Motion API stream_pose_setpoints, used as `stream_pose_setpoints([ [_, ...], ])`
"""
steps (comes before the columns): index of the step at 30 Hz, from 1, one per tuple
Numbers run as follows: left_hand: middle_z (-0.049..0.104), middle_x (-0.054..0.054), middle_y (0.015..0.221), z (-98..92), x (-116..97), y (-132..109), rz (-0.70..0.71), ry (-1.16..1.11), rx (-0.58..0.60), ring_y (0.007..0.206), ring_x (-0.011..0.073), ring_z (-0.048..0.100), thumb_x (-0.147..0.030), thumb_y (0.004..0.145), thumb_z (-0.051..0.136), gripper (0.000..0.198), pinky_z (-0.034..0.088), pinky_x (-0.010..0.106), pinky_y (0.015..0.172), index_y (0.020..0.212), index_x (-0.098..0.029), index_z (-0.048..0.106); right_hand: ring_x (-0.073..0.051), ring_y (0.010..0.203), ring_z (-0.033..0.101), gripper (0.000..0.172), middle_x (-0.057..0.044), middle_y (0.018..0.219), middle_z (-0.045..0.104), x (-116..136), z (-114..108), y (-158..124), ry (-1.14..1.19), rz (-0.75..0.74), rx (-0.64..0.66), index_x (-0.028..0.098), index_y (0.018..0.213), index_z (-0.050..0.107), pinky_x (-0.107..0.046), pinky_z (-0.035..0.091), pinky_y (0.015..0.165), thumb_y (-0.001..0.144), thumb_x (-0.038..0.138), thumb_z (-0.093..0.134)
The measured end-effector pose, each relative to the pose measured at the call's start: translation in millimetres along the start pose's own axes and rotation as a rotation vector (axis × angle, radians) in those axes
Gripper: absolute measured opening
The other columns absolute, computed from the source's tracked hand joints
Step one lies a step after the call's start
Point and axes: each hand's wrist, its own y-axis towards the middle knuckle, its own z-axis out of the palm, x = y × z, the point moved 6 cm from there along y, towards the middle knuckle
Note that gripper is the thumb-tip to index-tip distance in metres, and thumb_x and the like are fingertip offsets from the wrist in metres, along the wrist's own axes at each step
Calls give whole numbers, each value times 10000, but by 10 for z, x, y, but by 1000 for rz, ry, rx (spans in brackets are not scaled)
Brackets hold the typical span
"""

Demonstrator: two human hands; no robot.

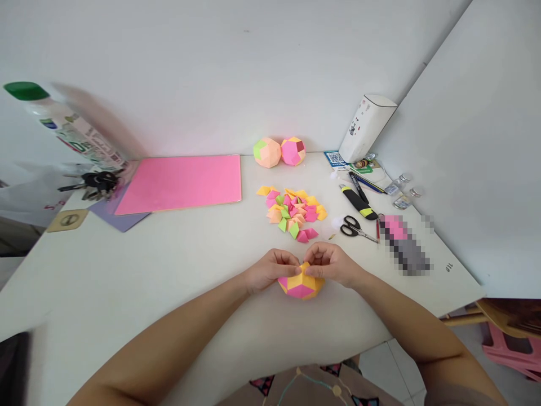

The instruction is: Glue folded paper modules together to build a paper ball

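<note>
Between my hands is a partly built folded-paper ball point(301, 290) with yellow and pink faces, close to the front of the white table. My left hand point(276, 269) pinches its upper left edge between thumb and fingers. On the upper right edge, my right hand point(332, 265) pinches a yellow part the same way. The thumbs are close together near the top, and the hands hide the ball's far side. Just beyond lies a loose pile of folded paper pieces point(291, 210) in pink, yellow, green and peach.
Two paper balls, one peach and green point(267, 153) and one pink point(292, 152), sit against the wall. Pink paper sheets point(186, 183) lie left. Scissors point(355, 228), a utility knife point(358, 202), small glass bottles point(398, 184) and a white box point(367, 128) are right. Keys point(101, 181) and a bottle point(80, 132) stand far left.
</note>
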Motion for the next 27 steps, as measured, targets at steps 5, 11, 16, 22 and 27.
stream_pose_setpoints([
  [5, 595, 10, 612, 10, -1, -5, 0, 24, 4, 580, 107, 509, -280, 635, 737, 161, 381, 251, 588, 645, -133, 673, -65, 590, 565, 233, 40, 660, 611, -16, 31, 4, 43, -2, -21, 167, 766, 577, -183, 436, 551, 632, 191, 767],
  [11, 593, 24, 671, 7, -15, 12, 69, -93, -16, 618, 117, 517, -362, 714, 680, 232, 393, 248, 598, 708, -131, 671, -83, 626, 569, 249, 29, 710, 618, -32, 37, -5, 120, -41, -68, 175, 755, 563, -204, 437, 576, 616, 184, 770],
  [16, 621, 57, 853, -18, -32, 36, 128, -275, -43, 766, 175, 572, -403, 736, 650, 296, 439, 281, 662, 906, -161, 664, -96, 662, 568, 232, 28, 759, 608, 28, -12, -28, 207, -151, -140, 196, 738, 560, -230, 451, 606, 629, 191, 765],
  [22, 635, 84, 939, -58, -34, 41, 137, -350, -87, 824, 219, 589, -427, 736, 636, 341, 452, 311, 682, 960, -169, 646, -101, 707, 557, 214, 30, 787, 597, 81, -49, -46, 260, -246, -171, 217, 757, 573, -231, 443, 619, 653, 194, 759],
  [27, 644, 70, 905, -66, -38, 36, 119, -379, -96, 799, 200, 600, -342, 718, 675, 309, 455, 304, 685, 974, -171, 642, -102, 721, 544, 200, 21, 801, 583, 73, -59, -35, 233, -235, -167, 213, 793, 583, -229, 433, 631, 675, 212, 745],
])
